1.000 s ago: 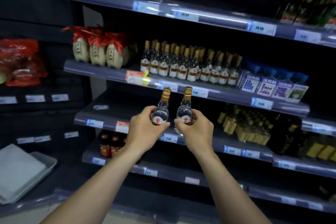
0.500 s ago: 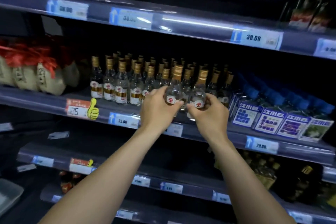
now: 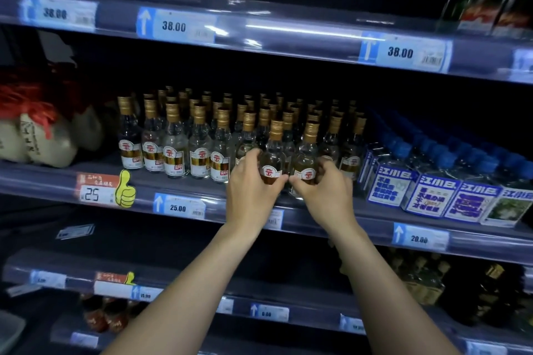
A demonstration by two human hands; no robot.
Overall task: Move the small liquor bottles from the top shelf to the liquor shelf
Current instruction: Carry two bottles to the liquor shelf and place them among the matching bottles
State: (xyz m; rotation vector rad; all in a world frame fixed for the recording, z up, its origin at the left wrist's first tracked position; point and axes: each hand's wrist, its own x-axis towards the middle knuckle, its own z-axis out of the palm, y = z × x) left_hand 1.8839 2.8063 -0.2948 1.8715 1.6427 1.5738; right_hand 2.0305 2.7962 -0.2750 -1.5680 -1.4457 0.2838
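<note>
Dim shop shelving (image 3: 288, 34) runs in tiers, its glossy front rails catching bluish light and carrying blue-and-white price tags (image 3: 176, 26).

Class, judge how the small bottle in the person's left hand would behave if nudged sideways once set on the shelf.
The bottle looks tall and narrow, so it would probably tip rather than slide. It seems to be clear glass, likely fragile and slippery. Close neighbours might topple with it.
</note>
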